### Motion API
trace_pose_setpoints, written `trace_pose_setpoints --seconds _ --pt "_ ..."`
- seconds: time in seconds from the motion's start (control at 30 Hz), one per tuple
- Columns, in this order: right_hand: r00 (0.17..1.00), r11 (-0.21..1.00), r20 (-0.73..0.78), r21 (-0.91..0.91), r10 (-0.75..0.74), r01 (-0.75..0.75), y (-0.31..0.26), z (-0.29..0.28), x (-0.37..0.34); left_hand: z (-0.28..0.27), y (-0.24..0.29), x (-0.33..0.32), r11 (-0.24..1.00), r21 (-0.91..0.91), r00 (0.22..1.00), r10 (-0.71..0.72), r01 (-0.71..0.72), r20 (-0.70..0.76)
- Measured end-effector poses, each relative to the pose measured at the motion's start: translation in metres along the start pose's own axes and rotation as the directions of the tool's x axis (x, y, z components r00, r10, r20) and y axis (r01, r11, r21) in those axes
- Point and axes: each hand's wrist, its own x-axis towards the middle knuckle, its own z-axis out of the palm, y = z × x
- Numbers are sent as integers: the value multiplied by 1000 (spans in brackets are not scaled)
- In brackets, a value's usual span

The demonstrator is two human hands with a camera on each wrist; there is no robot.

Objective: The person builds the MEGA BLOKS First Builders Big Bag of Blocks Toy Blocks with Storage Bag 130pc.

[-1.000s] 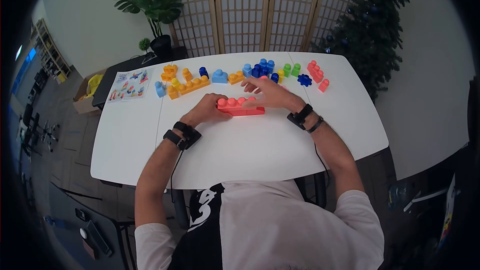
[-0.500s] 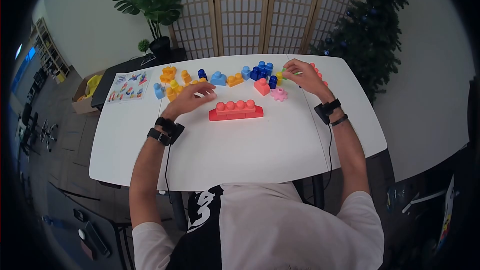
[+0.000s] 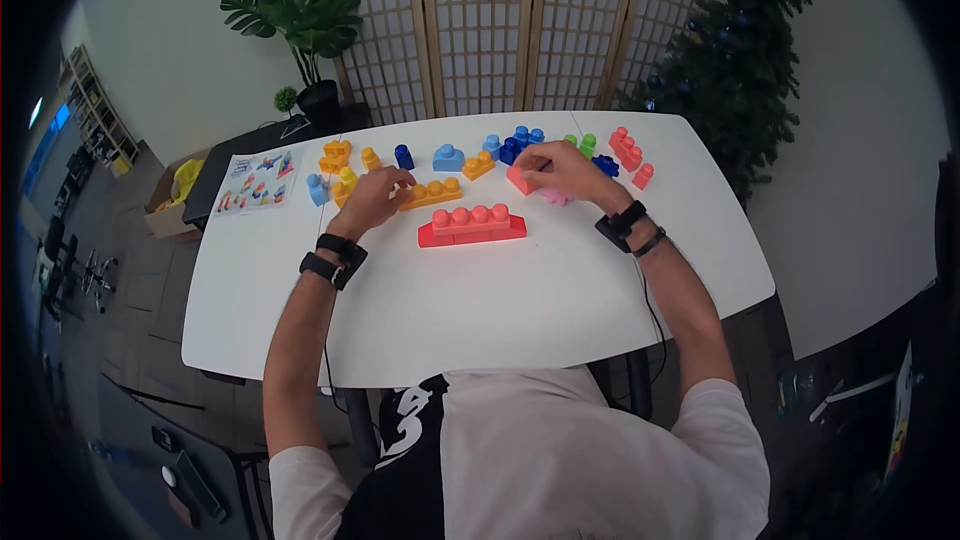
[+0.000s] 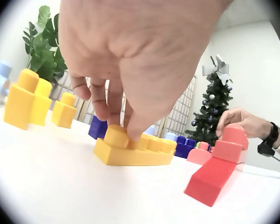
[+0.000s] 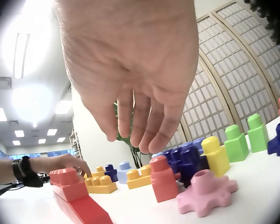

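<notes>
My left hand (image 3: 368, 203) is at the left end of a long orange building block (image 4: 135, 156) with a row of studs. In the left wrist view its thumb and fingertips pinch that block around an end stud. Near the middle of the table lies a red and coral block assembly (image 3: 472, 228), a studded bar on a longer sloped-end base. My right hand (image 3: 565, 172) hangs over a coral block (image 5: 162, 179), its fingers loosely extended and apart from the block in the right wrist view. Beside that block is a pink gear-shaped piece (image 5: 207, 193).
Yellow blocks (image 4: 41, 100) and a light blue block (image 3: 318, 190) stand left of my left hand. Dark blue blocks (image 5: 189, 161), a yellow block (image 5: 215, 156) and green blocks (image 5: 235, 143) line the back. A printed picture sheet (image 3: 257, 183) lies at the table's left.
Both hands left the red assembly. My left hand went to the long orange block, which shifted right and nearer. My right hand reached the green blocks, then came back left over the coral block.
</notes>
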Motion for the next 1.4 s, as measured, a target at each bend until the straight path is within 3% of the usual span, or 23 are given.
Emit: trace_pose_setpoints --seconds 0.1,0.13,0.3,0.37,0.6,0.67,0.73,0.87,0.97,1.03,1.07,1.1,1.17,1.3,1.4 --pt "992 986 46 -109 -120 125 0 29 12 16 13 13 991 -93 994 97 -92 47" --pt "997 995 66 -91 -43 49 -14 34 13 21 19 17 985 -129 990 126 -118 59" --pt "987 990 159 -135 -24 45 5 57 34 29 35 29 983 -160 992 107 -95 70" --pt "993 979 79 -179 -86 99 12 61 37 32 31 31 988 -141 994 73 -61 81" --pt "998 974 58 -225 -25 37 -9 43 30 37 20 30 990 -139 992 13 4 123" --pt "985 972 -141 -225 -98 65 -3 23 27 30 21 22 991 -125 999 51 -49 11" --pt "972 984 -232 -164 26 -65 5 -12 26 18 16 17 992 -110 998 59 -60 -8" --pt "875 935 -483 -311 -2 -169 65 -77 12 -10 6 10 997 -45 995 59 -63 -82" --pt "834 857 -550 -453 -52 -246 128 -105 -7 -22 2 5 999 -38 992 25 -30 -120" --pt "834 686 -522 -541 180 -487 137 -115 -11 -26 -1 4 999 -40 994 -4 -1 -113" --pt "797 645 -510 -497 324 -580 136 -118 -11 -27 -2 4 999 -37 993 -6 2 -117" --pt "800 648 -508 -498 321 -576 135 -118 -10 -25 -2 4 999 -39 992 1 -6 -124" --pt "731 554 -476 -478 489 -682 130 -119 -9 -24 -1 3 999 -42 992 7 -13 -128" --pt "713 484 -516 -524 475 -701 132 -108 -10 -25 5 3 999 -38 994 7 -11 -108" --pt "698 486 -609 -511 377 -709 148 -109 -9 -25 7 5 999 -32 994 15 -18 -108"
